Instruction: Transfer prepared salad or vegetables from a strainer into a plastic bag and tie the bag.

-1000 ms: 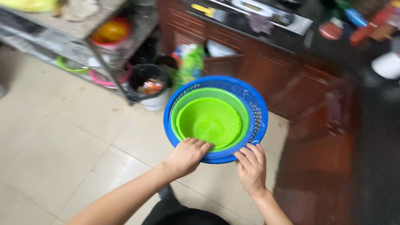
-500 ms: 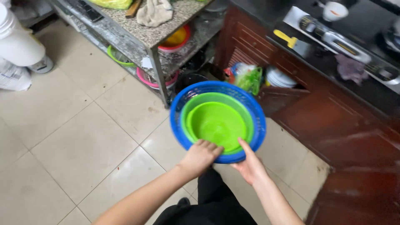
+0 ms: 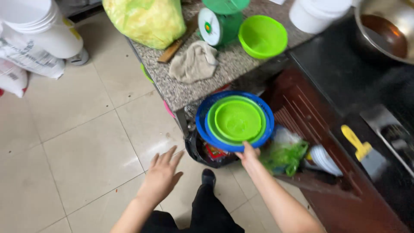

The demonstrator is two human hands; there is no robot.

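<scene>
My right hand (image 3: pixel 248 156) grips the near rim of a round blue colander (image 3: pixel 202 127) that has a green colander (image 3: pixel 238 120) nested inside it. The stack hangs in the air beside the edge of a speckled stone counter (image 3: pixel 202 88). My left hand (image 3: pixel 163 172) is off the colanders, fingers spread, held over the tiled floor to the left. It holds nothing.
On the counter lie a grey rag (image 3: pixel 194 62), a green kitchen scale (image 3: pixel 217 23), a green bowl (image 3: pixel 263 36) and a yellow-green bag (image 3: pixel 146 19). A black bin (image 3: pixel 207 153) stands below. White tubs (image 3: pixel 41 26) are at the far left, dark wood cabinets (image 3: pixel 345 172) at the right.
My left hand has let go of the blue colander and moved out to the left. My view has swung so the counter top is now ahead.
</scene>
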